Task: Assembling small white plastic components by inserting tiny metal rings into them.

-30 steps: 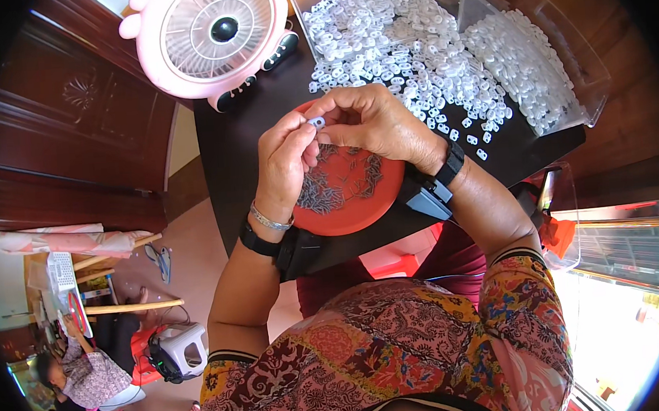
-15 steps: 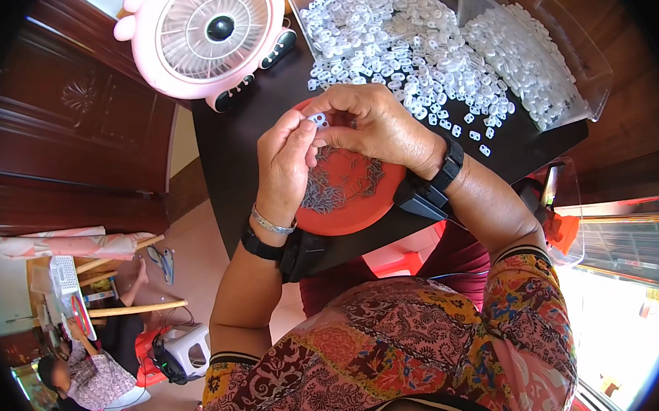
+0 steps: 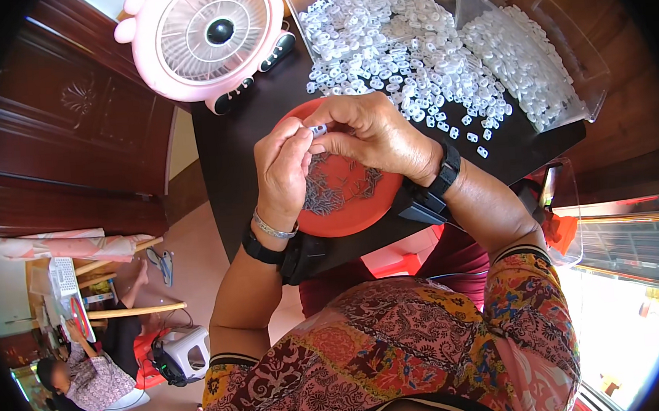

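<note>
A small white plastic piece with two holes (image 3: 318,131) is pinched between thumb and fingers of my left hand (image 3: 281,167). My right hand (image 3: 376,132) is closed too, its thumb and forefinger meeting at the piece's right end. Whether a screw sits between those fingertips is hidden. Both hands are above a round orange-red plate (image 3: 346,226). On it lie many loose dark grey screws (image 3: 325,193), partly covered by my hands. Beyond the plate, a large heap of similar white pieces (image 3: 379,34) spreads over the dark table (image 3: 234,155).
A clear plastic bin (image 3: 592,84) holding more white pieces stands far right. At the far left is a pink fan (image 3: 183,82). Black bands with boxes (image 3: 423,203) circle my wrists. Another person (image 3: 101,378) sits at lower left, beyond a white stool (image 3: 187,353).
The white piece has tilted, so its holes face me less directly. Both hands have shifted slightly but stay together over the plate.
</note>
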`<state>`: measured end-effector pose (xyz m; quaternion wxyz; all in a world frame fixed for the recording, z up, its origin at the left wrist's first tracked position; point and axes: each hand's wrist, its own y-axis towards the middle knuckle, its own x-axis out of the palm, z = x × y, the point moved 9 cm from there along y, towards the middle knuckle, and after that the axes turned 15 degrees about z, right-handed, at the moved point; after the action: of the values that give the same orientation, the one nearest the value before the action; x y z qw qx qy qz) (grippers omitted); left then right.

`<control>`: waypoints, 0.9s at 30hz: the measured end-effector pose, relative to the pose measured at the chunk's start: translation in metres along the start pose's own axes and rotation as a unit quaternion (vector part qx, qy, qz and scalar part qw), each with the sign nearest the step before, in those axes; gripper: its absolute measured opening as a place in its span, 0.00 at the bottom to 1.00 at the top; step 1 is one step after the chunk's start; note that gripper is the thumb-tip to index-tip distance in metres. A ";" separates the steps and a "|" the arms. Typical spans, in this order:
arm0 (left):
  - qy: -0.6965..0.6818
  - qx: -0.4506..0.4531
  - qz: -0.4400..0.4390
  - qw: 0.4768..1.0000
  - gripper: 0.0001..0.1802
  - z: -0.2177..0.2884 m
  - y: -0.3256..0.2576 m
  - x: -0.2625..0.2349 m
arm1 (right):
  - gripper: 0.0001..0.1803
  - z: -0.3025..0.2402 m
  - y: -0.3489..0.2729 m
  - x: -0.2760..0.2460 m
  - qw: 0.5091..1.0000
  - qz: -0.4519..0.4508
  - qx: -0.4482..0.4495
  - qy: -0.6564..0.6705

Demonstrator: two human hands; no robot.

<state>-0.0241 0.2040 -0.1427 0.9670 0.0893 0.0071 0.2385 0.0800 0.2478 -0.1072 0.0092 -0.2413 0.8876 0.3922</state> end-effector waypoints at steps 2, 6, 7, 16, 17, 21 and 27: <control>-0.011 0.006 0.003 1.000 0.16 0.005 -0.001 0.002 | 0.14 -0.007 0.001 -0.003 1.000 0.003 -0.016 -0.006; -0.031 -0.021 0.031 0.999 0.14 -0.001 0.000 0.004 | 0.09 -0.003 0.001 -0.002 1.000 0.005 -0.013 -0.007; -0.018 -0.022 0.044 0.999 0.13 -0.008 0.002 -0.003 | 0.08 -0.004 0.002 0.001 0.999 0.004 0.014 0.047; -0.002 0.009 0.033 0.999 0.15 -0.001 0.000 0.000 | 0.09 -0.019 0.010 -0.023 0.994 0.071 -0.045 -0.069; -0.014 0.027 0.034 0.999 0.14 0.000 0.000 -0.005 | 0.10 -0.028 0.018 -0.038 0.988 0.115 -0.039 -0.093; -0.051 0.000 0.039 0.998 0.11 -0.003 0.004 -0.011 | 0.11 -0.051 0.038 -0.168 0.882 0.349 -0.101 -0.300; -0.068 -0.005 0.052 0.996 0.10 -0.004 0.011 -0.013 | 0.17 -0.061 0.057 -0.219 0.676 0.363 -0.251 -0.590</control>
<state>-0.0404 0.2081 -0.1456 0.9521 0.1003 -0.0643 0.2816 0.2594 0.3297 0.0197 0.3271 0.3877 0.5836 0.6341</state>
